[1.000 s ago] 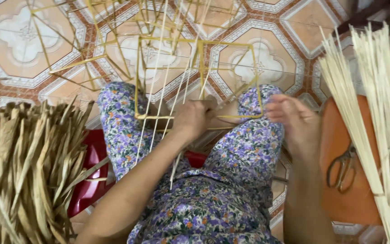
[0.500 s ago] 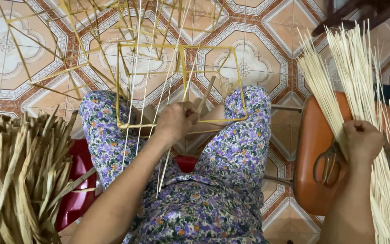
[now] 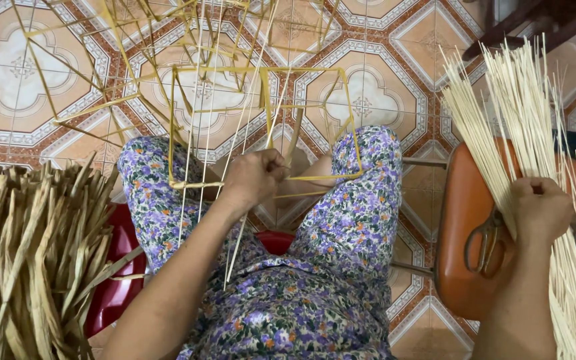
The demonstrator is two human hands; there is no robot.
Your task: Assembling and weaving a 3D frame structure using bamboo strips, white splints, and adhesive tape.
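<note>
In the head view, the left hand was closed between the knees on the near edge of a yellow strip frame, its grip pinched on thin strips where they crossed. The frame rose away from that hand, over the tiled floor. The right hand was well off to the right, its grip curled around a few sticks of the pale stick bundle; how tightly could not be told. The bundle's long axis ran from the near right edge up and leftward, fanning out above an orange stool bearing scissors. So the sticks lay rightward of the frame, nearer the right hand. Dried leaf strips lay left.
</note>
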